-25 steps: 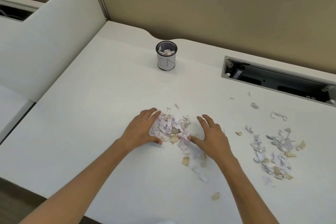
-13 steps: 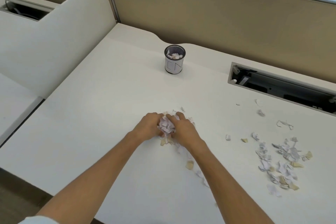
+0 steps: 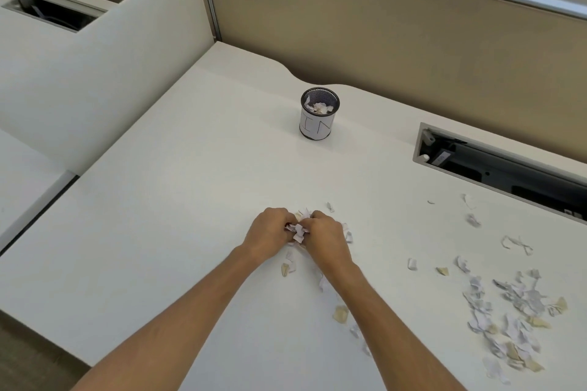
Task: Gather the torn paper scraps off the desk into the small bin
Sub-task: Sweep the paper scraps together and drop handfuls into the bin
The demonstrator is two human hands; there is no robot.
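Note:
My left hand [image 3: 270, 233] and my right hand [image 3: 327, 236] are pressed together on the white desk [image 3: 178, 200], both closed around a bunch of torn paper scraps [image 3: 298, 230]. A few loose scraps [image 3: 340, 314] lie under and beside my right forearm. A larger scatter of white and tan scraps [image 3: 514, 317] lies at the right. The small black mesh bin [image 3: 319, 114], wrapped in white paper, stands upright farther back with some scraps inside.
An open cable tray slot [image 3: 502, 168] is cut into the desk at the back right. A tan partition wall [image 3: 413, 41] runs behind the desk and a white divider panel [image 3: 95, 73] stands at the left.
My hands, spread on either side of the pile a second ago, have swept together and closed on the scraps. The view has tilted up a little.

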